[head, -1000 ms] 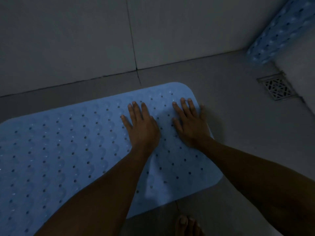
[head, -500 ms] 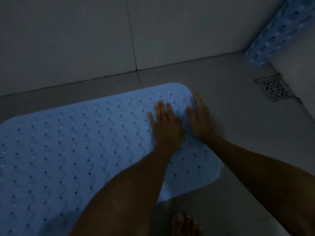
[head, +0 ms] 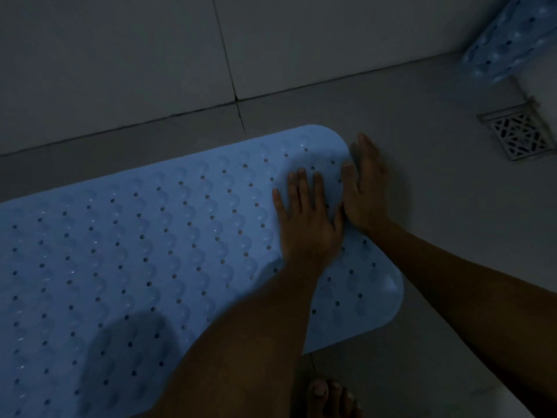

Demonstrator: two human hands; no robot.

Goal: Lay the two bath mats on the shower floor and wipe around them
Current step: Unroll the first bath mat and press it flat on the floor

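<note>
- Two bath mats, both pale blue with rows of round holes: the first mat [head: 144, 251] lies spread flat on the shower floor [head: 437, 206], its far long edge near the wall [head: 120, 55]; the second mat [head: 506, 43] is at the top right corner, apparently rolled, well apart from the first
- Two bare hands: the left hand [head: 304, 218] rests palm down, fingers spread flat, on the right end of the first mat, gripping nothing; the right hand [head: 366, 188] lies flat and open at that mat's right edge, partly on the floor, touching the left hand, gripping nothing
- One bare foot [head: 328, 396], toes showing at the bottom edge, on the floor
- One square metal drain grate [head: 517, 132] set in the floor at right, near the second mat
- Grey tiled floor and wall, dark grout lines, very dim light
</note>
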